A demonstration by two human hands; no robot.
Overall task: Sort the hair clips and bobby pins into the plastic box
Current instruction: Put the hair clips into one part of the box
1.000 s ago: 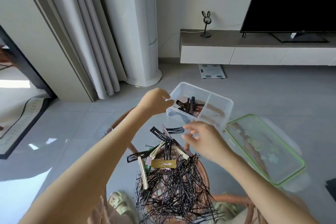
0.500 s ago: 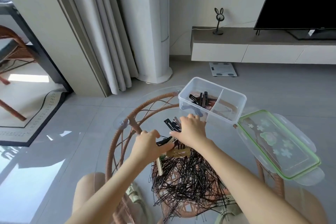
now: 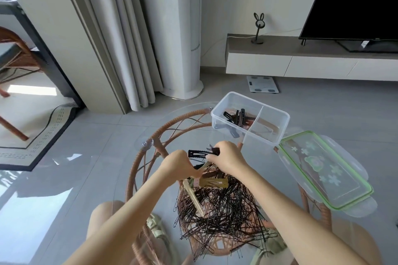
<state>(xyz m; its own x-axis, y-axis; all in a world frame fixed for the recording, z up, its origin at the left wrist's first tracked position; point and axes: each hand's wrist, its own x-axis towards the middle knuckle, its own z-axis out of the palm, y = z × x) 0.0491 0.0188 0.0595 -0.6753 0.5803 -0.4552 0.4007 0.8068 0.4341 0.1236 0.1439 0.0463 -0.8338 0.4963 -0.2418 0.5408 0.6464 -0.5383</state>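
Because the bobby pins (image 3: 219, 211) lie tangled on the glass surface (image 3: 269, 170), strays could snag and drag off its edge. Left hand (image 3: 178, 164) seems to pinch a pale clip (image 3: 205, 165), right hand (image 3: 228, 159) a black hair clip (image 3: 199, 154); either might drop short of the plastic box (image 3: 277, 135) beyond.

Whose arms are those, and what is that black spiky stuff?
Those are a person's own arms. The camera sits on their head, looking down, so you see what they see. The spiky heap is bobby pins, lying on a glass table. Behind stands a clear plastic box holding black clips in one half, its lid beside it. The right hand pinches a black hair clip. The left hand is at the heap's edge; whether it grips anything is hidden.
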